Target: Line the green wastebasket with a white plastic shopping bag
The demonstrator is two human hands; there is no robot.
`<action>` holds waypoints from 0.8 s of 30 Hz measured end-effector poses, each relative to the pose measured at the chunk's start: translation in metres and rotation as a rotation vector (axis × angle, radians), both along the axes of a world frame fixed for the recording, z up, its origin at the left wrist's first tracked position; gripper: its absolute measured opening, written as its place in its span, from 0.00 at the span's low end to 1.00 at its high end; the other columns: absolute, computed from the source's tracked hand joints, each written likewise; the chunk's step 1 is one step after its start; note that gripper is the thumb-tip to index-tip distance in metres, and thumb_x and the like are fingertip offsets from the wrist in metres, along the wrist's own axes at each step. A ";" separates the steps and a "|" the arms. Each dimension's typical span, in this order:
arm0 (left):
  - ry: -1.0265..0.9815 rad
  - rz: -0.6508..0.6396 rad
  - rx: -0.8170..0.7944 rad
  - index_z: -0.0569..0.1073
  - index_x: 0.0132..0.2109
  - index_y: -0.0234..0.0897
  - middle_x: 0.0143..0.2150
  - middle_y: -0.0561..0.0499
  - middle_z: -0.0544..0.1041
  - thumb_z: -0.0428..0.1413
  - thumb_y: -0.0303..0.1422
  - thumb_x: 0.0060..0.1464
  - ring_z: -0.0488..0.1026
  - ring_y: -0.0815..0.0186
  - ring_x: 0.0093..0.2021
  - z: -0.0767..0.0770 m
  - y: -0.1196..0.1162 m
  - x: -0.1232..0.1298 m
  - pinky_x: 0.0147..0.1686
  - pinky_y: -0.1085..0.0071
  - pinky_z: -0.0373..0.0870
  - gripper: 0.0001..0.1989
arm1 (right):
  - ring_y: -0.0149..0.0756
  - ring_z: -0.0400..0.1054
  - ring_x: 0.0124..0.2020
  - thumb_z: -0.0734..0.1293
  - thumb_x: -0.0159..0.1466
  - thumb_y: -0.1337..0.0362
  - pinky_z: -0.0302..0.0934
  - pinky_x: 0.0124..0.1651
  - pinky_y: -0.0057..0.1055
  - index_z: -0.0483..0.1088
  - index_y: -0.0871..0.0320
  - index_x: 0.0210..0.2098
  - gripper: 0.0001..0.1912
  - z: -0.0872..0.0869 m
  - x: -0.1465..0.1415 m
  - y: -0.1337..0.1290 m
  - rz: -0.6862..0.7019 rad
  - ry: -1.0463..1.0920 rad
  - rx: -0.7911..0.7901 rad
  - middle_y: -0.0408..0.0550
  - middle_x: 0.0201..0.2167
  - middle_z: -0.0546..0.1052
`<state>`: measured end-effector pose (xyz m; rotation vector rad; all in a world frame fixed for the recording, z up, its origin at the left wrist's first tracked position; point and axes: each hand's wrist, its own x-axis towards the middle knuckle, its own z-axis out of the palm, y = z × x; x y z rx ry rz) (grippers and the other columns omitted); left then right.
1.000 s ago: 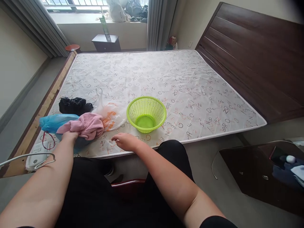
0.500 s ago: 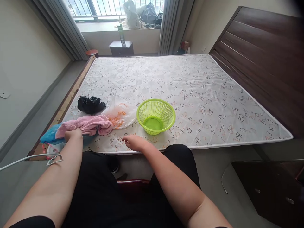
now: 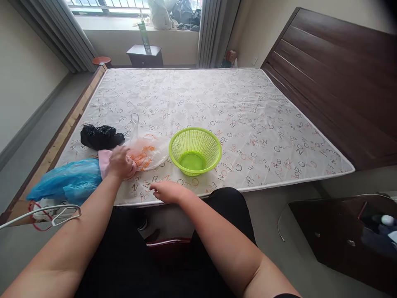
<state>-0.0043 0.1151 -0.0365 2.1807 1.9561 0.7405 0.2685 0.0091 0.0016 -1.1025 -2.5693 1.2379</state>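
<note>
My left hand [image 3: 120, 162] is on the pink towel [image 3: 105, 162], its fingers bent over the cloth; whether they grip it is unclear. A blue plastic bag [image 3: 70, 178] lies directly left of the towel. Behind them rests a crumpled black bag [image 3: 101, 136]. A clear bag with orange print [image 3: 149, 151] spreads to the right of my left hand. The green basket [image 3: 195, 151] stands upright with nothing in it. In front of it, my right hand [image 3: 166, 191] hovers near the mattress edge, fingers loosely apart and holding nothing.
The patterned mattress [image 3: 186, 95] fills the middle. A white wire hanger [image 3: 66, 213] and a red cord are at the lower left. The dark headboard [image 3: 335, 78] stands right, a dark cabinet [image 3: 335, 240] at lower right, and a bedside table [image 3: 144, 56] behind.
My left hand has moved right, from the towel's left part to its right end. The towel is bunched shorter, and more of the blue bag shows. The view has shifted slightly. My right hand stays near the basket.
</note>
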 end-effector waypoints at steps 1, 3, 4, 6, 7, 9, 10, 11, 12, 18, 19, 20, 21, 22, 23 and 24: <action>0.056 -0.055 -0.087 0.71 0.60 0.31 0.68 0.38 0.66 0.56 0.26 0.56 0.57 0.51 0.72 -0.010 0.003 0.012 0.72 0.55 0.50 0.24 | 0.44 0.76 0.52 0.62 0.70 0.64 0.70 0.53 0.38 0.72 0.53 0.59 0.19 0.000 0.000 0.000 0.004 -0.004 0.001 0.52 0.53 0.80; 0.097 -0.130 -0.292 0.68 0.65 0.32 0.71 0.35 0.62 0.58 0.31 0.57 0.61 0.50 0.71 -0.032 0.005 0.035 0.70 0.58 0.56 0.29 | 0.46 0.75 0.52 0.61 0.71 0.63 0.70 0.54 0.41 0.71 0.54 0.61 0.20 0.001 0.001 -0.001 0.014 -0.008 -0.010 0.54 0.54 0.79; 0.098 -0.125 -0.382 0.67 0.68 0.33 0.73 0.34 0.60 0.61 0.34 0.55 0.62 0.48 0.71 -0.043 0.004 0.044 0.68 0.57 0.59 0.34 | 0.47 0.75 0.53 0.61 0.71 0.63 0.70 0.54 0.42 0.71 0.54 0.61 0.21 0.001 0.002 -0.001 0.018 -0.009 -0.020 0.55 0.54 0.79; 0.025 -0.035 -0.490 0.68 0.67 0.34 0.70 0.32 0.64 0.64 0.34 0.51 0.67 0.45 0.66 -0.064 0.000 0.058 0.64 0.55 0.64 0.36 | 0.48 0.75 0.54 0.60 0.71 0.63 0.70 0.55 0.43 0.71 0.56 0.62 0.22 0.000 0.003 -0.001 0.020 -0.015 -0.039 0.57 0.55 0.78; -0.036 0.026 -0.503 0.72 0.64 0.34 0.66 0.32 0.69 0.63 0.33 0.51 0.71 0.45 0.63 -0.072 -0.001 0.062 0.62 0.55 0.66 0.32 | 0.49 0.75 0.55 0.60 0.71 0.63 0.70 0.55 0.44 0.71 0.56 0.62 0.22 0.000 0.003 0.000 0.021 -0.021 -0.047 0.57 0.56 0.78; -0.142 0.134 -0.475 0.76 0.56 0.32 0.55 0.34 0.77 0.58 0.30 0.53 0.75 0.49 0.55 -0.081 0.000 0.066 0.58 0.56 0.69 0.22 | 0.48 0.74 0.56 0.60 0.71 0.63 0.69 0.56 0.43 0.71 0.56 0.62 0.22 -0.001 0.004 0.001 0.026 -0.034 -0.058 0.56 0.56 0.78; -0.186 0.186 -0.440 0.76 0.54 0.31 0.51 0.36 0.78 0.55 0.30 0.55 0.76 0.51 0.53 -0.081 0.004 0.067 0.56 0.57 0.70 0.19 | 0.47 0.74 0.56 0.60 0.71 0.63 0.69 0.56 0.42 0.70 0.56 0.62 0.22 0.000 0.004 0.001 0.029 -0.038 -0.058 0.56 0.56 0.78; -0.243 0.239 -0.391 0.75 0.53 0.31 0.48 0.37 0.79 0.53 0.29 0.56 0.77 0.53 0.50 -0.077 0.009 0.068 0.54 0.59 0.72 0.19 | 0.46 0.74 0.56 0.60 0.71 0.63 0.69 0.56 0.41 0.70 0.56 0.62 0.22 0.000 0.004 0.002 0.029 -0.039 -0.053 0.55 0.56 0.78; -0.328 0.293 -0.320 0.74 0.54 0.30 0.46 0.39 0.79 0.51 0.29 0.57 0.78 0.56 0.47 -0.069 0.015 0.070 0.51 0.61 0.74 0.19 | 0.46 0.74 0.56 0.60 0.71 0.63 0.70 0.56 0.40 0.71 0.56 0.62 0.22 0.001 0.004 0.003 0.025 -0.036 -0.043 0.55 0.56 0.78; -1.160 0.282 0.248 0.69 0.47 0.33 0.44 0.45 0.76 0.55 0.28 0.52 0.77 0.64 0.46 0.027 0.026 0.094 0.52 0.63 0.76 0.13 | 0.40 0.74 0.55 0.59 0.73 0.63 0.68 0.56 0.34 0.71 0.53 0.60 0.19 0.010 0.001 0.005 -0.085 0.059 0.019 0.50 0.56 0.78; -1.260 0.280 0.279 0.68 0.46 0.34 0.44 0.46 0.76 0.55 0.28 0.52 0.77 0.64 0.46 0.041 0.019 0.099 0.52 0.61 0.76 0.13 | 0.39 0.73 0.56 0.59 0.74 0.63 0.67 0.58 0.34 0.71 0.53 0.60 0.19 0.011 0.000 0.006 -0.118 0.090 0.031 0.49 0.56 0.78; -1.353 0.284 0.297 0.67 0.46 0.34 0.43 0.46 0.76 0.55 0.29 0.51 0.78 0.63 0.46 0.053 0.010 0.105 0.51 0.59 0.77 0.14 | 0.39 0.72 0.57 0.58 0.75 0.62 0.66 0.59 0.35 0.71 0.53 0.60 0.18 0.012 0.000 0.007 -0.154 0.126 0.045 0.49 0.57 0.77; -1.424 0.288 0.310 0.66 0.45 0.35 0.42 0.47 0.76 0.54 0.30 0.50 0.78 0.62 0.45 0.060 -0.001 0.109 0.50 0.57 0.77 0.13 | 0.38 0.71 0.58 0.58 0.75 0.62 0.65 0.61 0.35 0.71 0.53 0.60 0.17 0.013 0.000 0.008 -0.196 0.164 0.061 0.49 0.58 0.77; -1.466 0.279 0.308 0.65 0.44 0.36 0.41 0.47 0.76 0.53 0.31 0.50 0.78 0.62 0.44 0.064 -0.011 0.113 0.49 0.56 0.77 0.13 | 0.37 0.71 0.59 0.58 0.76 0.62 0.64 0.62 0.34 0.71 0.53 0.59 0.17 0.015 0.000 0.010 -0.243 0.202 0.075 0.49 0.58 0.77; -1.462 0.266 0.290 0.66 0.43 0.36 0.39 0.48 0.76 0.53 0.32 0.49 0.77 0.62 0.43 0.065 -0.022 0.116 0.49 0.57 0.77 0.12 | 0.36 0.70 0.59 0.58 0.76 0.63 0.63 0.63 0.34 0.71 0.54 0.59 0.17 0.017 0.001 0.012 -0.298 0.240 0.083 0.49 0.57 0.77; -1.401 0.247 0.261 0.66 0.41 0.37 0.37 0.49 0.75 0.52 0.33 0.49 0.76 0.62 0.41 0.064 -0.031 0.117 0.48 0.59 0.77 0.11 | 0.34 0.71 0.58 0.57 0.76 0.64 0.63 0.62 0.32 0.71 0.55 0.58 0.17 0.021 0.002 0.014 -0.360 0.277 0.082 0.49 0.57 0.76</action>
